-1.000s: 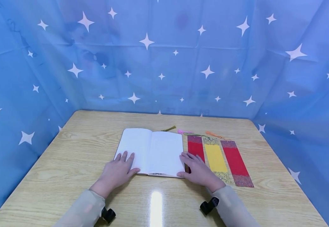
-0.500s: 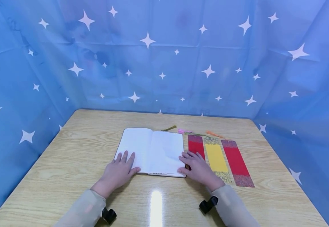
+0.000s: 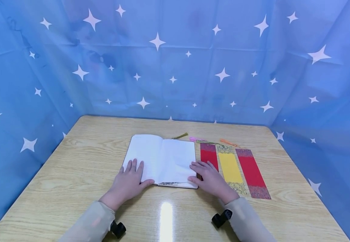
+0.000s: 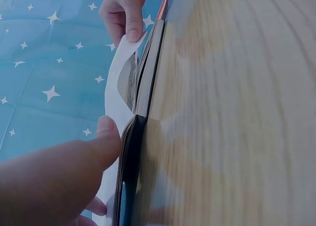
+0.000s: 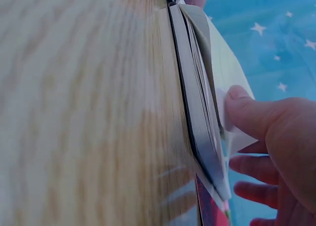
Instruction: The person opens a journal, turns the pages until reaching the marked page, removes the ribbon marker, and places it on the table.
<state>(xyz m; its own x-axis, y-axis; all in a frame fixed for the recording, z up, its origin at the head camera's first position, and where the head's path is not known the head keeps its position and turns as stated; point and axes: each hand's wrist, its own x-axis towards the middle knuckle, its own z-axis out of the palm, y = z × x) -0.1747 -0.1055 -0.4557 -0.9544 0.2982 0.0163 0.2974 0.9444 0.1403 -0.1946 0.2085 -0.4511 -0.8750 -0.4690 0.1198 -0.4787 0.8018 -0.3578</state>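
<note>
An open notebook [image 3: 143, 148] with white pages lies on the table. My left hand [image 3: 127, 185] rests flat on its left page, fingers spread, the thumb reaching to the gutter at the near edge. At the right edge my right hand [image 3: 209, 179] pinches the outer part of the right-hand page [image 3: 178, 158]. In the right wrist view that lifted page [image 5: 229, 63] bows up from the stack, thumb [image 5: 239, 105] on its face. A patterned strip [image 3: 169, 184] shows under its near edge, mostly hidden, and an olive tassel [image 3: 181, 135] sticks out beyond the far edge.
Right of the notebook lie a red bookmark [image 3: 208, 154], partly covered by my right hand, a yellow one [image 3: 230, 168] and another red one [image 3: 251, 171]. Pink [image 3: 197, 139] and orange [image 3: 227, 143] tassels lie behind them. A starry blue curtain [image 3: 175, 67] surrounds the wooden table [image 3: 72, 188].
The right-hand page has risen from the stack, with the patterned strip showing more beneath it. My left thumb has moved right toward the gutter. The right hand has barely moved.
</note>
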